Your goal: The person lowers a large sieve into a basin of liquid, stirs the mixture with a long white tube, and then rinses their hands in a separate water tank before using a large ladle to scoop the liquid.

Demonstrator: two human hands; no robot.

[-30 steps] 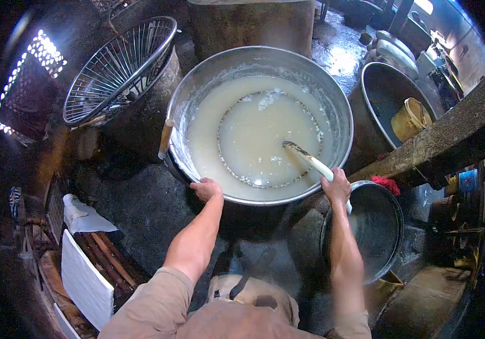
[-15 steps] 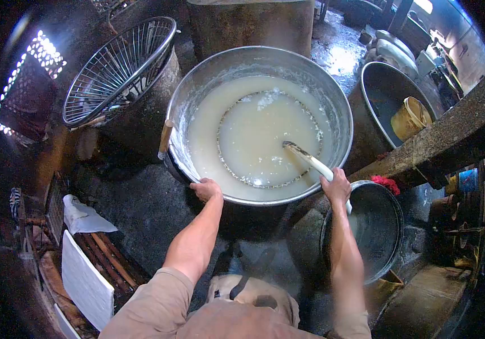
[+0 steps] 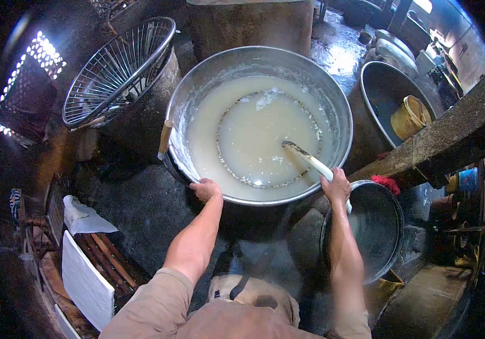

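Note:
A large round metal vat [image 3: 341, 107] holds cloudy, pale liquid [image 3: 265, 133] with white bits and a ring-shaped outline in it. My left hand [image 3: 207, 190] grips the vat's near rim, left of centre. My right hand [image 3: 336, 185] is closed around a pale hose [image 3: 317, 164] at the near right rim. The hose's dark end lies over the liquid, right of the middle. Its other end runs down behind my right wrist towards a dark round tub [image 3: 381, 237]. A wooden handle [image 3: 165, 139] is at the vat's left side.
A wire basket [image 3: 98, 85] rests on a drum at the upper left. Another vat [image 3: 392, 79] with a yellowish bucket [image 3: 409, 120] stands at the right, beside a thick beam [image 3: 451, 133]. A white board [image 3: 87, 279] leans at the lower left.

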